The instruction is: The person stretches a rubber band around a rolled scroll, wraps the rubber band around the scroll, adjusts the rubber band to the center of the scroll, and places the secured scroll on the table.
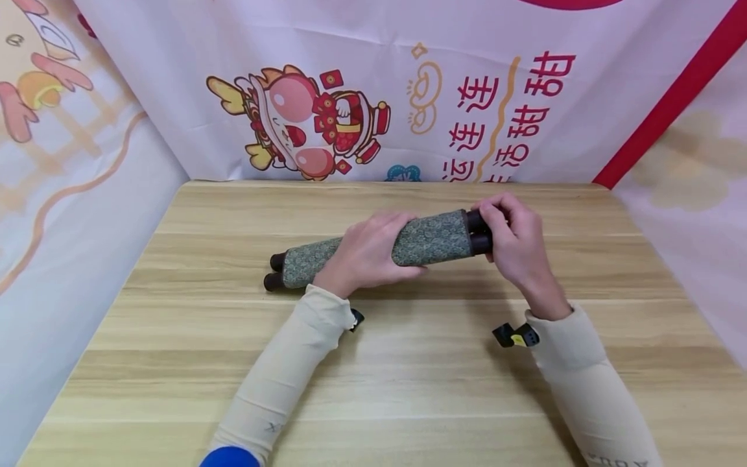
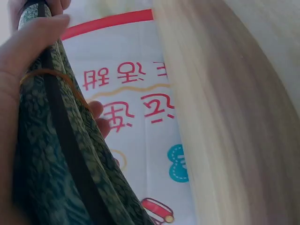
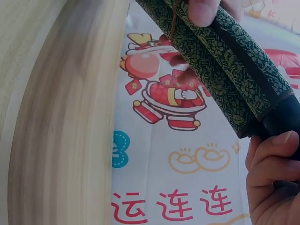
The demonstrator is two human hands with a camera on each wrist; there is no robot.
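A rolled scroll (image 1: 434,239) in green patterned brocade is held above the wooden table, its right end tilted up. It is wound as two rolls side by side, with dark rod ends (image 1: 273,281) showing at the left. My left hand (image 1: 372,250) grips the scroll around its middle, thumb on the near side. At the right end, the fingers of my right hand (image 1: 516,240) curl round the dark rod ends. A thin brown cord (image 2: 70,83) loops round the brocade in the left wrist view. Between the rolls runs a dark band (image 3: 243,58), seen in the right wrist view.
The wooden table (image 1: 432,363) spreads under both arms. Behind it hangs a white printed cloth (image 1: 175,71) with cartoon figures and red characters, meeting the table's back edge. Small dark cameras, one of them a black wrist camera (image 1: 516,335), sit at the sleeve cuffs.
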